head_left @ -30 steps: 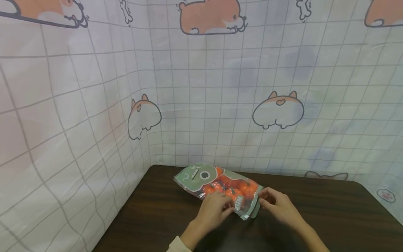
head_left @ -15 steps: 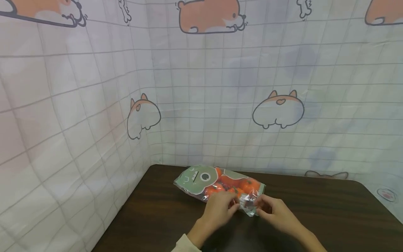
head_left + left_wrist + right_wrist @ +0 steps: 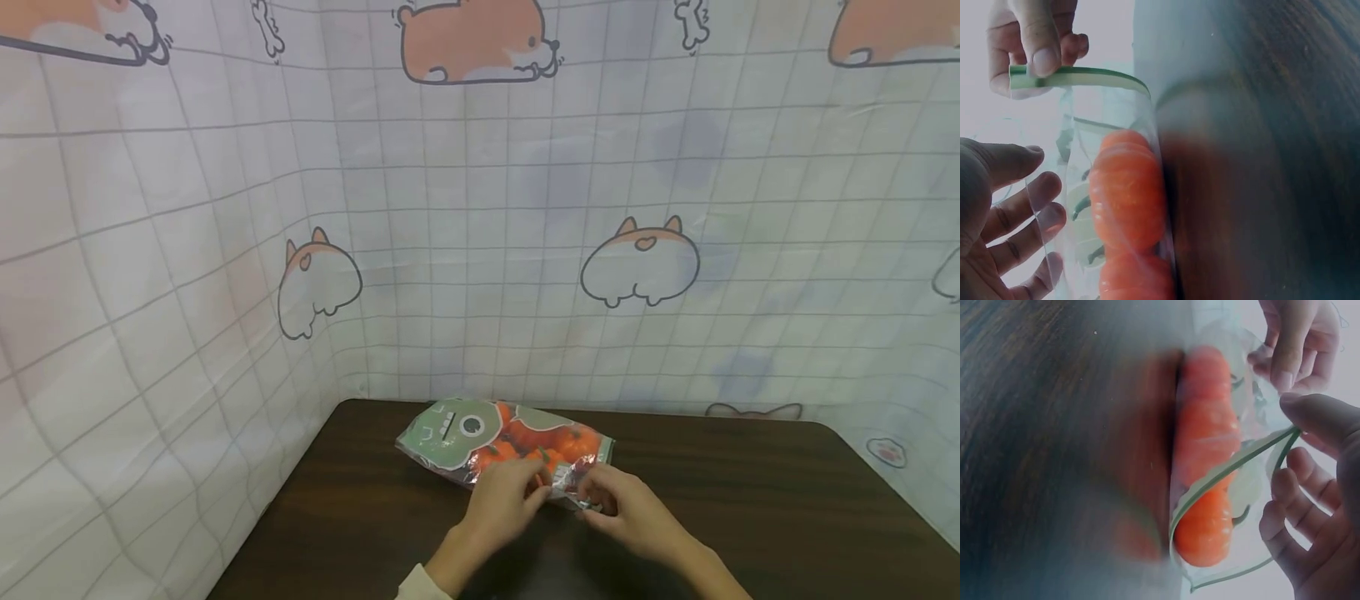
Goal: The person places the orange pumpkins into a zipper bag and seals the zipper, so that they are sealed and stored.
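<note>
A clear plastic bag (image 3: 453, 437) with green print and an eye-like figure lies slantwise on the dark table. Inside are several small orange, lobed, pumpkin-like pieces (image 3: 1207, 431) with green stems. The thumb of my right hand (image 3: 630, 508) pinches the green-edged mouth (image 3: 1229, 469) of the bag at its near right corner. That mouth gapes in the right wrist view. My left hand (image 3: 502, 500) holds the bag's near side, its thumb and bent fingers (image 3: 1047, 215) at the clear film; its index finger is hidden. Both hands are close together.
The dark wooden table (image 3: 712, 500) extends to both sides of the bag. A white gridded cloth (image 3: 487, 325) with dog drawings hangs behind the table and along its left.
My right hand has come left and in toward the left hand, over the bag's corner. The mouth end now looks crumpled between the hands. The head view has shifted slightly.
</note>
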A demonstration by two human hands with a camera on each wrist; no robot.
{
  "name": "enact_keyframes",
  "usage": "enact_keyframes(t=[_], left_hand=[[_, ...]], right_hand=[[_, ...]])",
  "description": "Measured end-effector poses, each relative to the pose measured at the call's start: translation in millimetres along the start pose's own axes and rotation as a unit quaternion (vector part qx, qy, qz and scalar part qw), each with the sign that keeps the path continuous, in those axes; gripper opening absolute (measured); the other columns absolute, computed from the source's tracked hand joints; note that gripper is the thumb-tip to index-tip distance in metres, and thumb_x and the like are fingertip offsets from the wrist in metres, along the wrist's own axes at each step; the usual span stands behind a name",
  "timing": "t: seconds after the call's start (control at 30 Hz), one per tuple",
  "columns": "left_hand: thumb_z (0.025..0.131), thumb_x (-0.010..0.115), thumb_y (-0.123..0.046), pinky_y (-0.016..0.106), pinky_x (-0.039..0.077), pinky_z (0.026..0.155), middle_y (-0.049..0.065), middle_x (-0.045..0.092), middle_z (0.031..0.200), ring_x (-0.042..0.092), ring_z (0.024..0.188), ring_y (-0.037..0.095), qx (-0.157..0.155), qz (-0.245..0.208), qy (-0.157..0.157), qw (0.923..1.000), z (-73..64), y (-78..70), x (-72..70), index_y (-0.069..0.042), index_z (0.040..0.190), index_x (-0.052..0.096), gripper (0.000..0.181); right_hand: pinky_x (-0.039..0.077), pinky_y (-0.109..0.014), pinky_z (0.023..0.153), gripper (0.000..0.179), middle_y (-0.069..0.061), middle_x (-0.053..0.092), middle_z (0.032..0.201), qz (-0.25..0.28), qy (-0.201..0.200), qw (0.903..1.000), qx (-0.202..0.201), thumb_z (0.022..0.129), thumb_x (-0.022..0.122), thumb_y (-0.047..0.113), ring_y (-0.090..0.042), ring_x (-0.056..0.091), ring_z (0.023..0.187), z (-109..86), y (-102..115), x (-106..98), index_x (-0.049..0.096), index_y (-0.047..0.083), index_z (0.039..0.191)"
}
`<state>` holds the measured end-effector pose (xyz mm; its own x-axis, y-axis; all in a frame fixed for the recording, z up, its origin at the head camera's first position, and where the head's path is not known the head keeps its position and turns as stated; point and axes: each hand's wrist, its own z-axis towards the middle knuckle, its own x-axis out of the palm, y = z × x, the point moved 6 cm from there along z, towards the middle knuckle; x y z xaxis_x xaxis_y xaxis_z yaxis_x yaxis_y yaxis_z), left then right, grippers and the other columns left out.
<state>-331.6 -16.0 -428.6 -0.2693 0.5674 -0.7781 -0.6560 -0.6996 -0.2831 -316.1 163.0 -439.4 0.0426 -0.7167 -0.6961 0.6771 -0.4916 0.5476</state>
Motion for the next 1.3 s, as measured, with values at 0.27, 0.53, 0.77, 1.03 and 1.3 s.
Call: enact_keyframes(t=[0.27,0.53,0.77,1.03,1.3], left_hand=[[0.089,0.078,-0.023,0.013,0.036,0.059,-0.015,0.062,0.070,0.048,0.063,-0.006,0.010,-0.004,0.019,0.9997,0.9,0.4,-0.3,-0.024,0.090,0.072,0.006],[0.089,0.078,-0.030,0.016,0.038,0.065,-0.015,0.066,0.074,0.050,0.068,-0.004,0.018,0.007,0.031,0.9993,0.2,-4.9,-1.3,-0.027,0.092,0.077,0.004],[0.088,0.080,-0.031,0.016,0.038,0.069,-0.018,0.069,0.074,0.054,0.073,-0.004,0.041,0.013,0.009,0.9990,-1.4,-11.0,-3.3,-0.029,0.086,0.076,0.005],[0.086,0.082,-0.032,0.017,0.042,0.070,-0.016,0.069,0.077,0.058,0.074,-0.001,0.046,0.025,-0.009,0.9986,-2.8,-12.2,-5.9,-0.027,0.086,0.076,0.007],[0.085,0.082,-0.032,0.016,0.041,0.068,-0.016,0.067,0.075,0.056,0.071,-0.003,0.054,0.038,-0.013,0.9977,-1.5,-11.5,-7.7,-0.027,0.085,0.076,0.008]], right_hand=[[0.049,-0.022,0.057,0.017,0.011,0.059,0.084,0.031,-0.010,0.9994,-0.010,0.091,0.078,0.020,0.001,0.052,0.067,0.1,-4,-4,0.063,0.023,0.097],[0.050,-0.023,0.056,0.013,0.011,0.060,0.084,0.037,-0.012,0.9992,-0.011,0.091,0.077,0.019,-0.001,0.054,0.066,-0.5,-7,-6,0.066,0.022,0.095],[0.049,-0.022,0.056,0.012,0.012,0.061,0.084,0.035,-0.023,0.9990,-0.012,0.090,0.078,0.018,0.000,0.054,0.067,-0.3,-7,-8,0.068,0.024,0.093],[0.049,-0.022,0.055,0.013,0.013,0.061,0.082,0.026,-0.039,0.9989,0.004,0.089,0.079,0.018,0.002,0.053,0.066,-0.2,-6,-10,0.069,0.025,0.094],[0.050,-0.023,0.056,0.015,0.012,0.063,0.084,0.032,-0.042,0.9986,0.004,0.088,0.079,0.017,0.001,0.055,0.066,-0.3,-7,-10,0.068,0.024,0.094]])
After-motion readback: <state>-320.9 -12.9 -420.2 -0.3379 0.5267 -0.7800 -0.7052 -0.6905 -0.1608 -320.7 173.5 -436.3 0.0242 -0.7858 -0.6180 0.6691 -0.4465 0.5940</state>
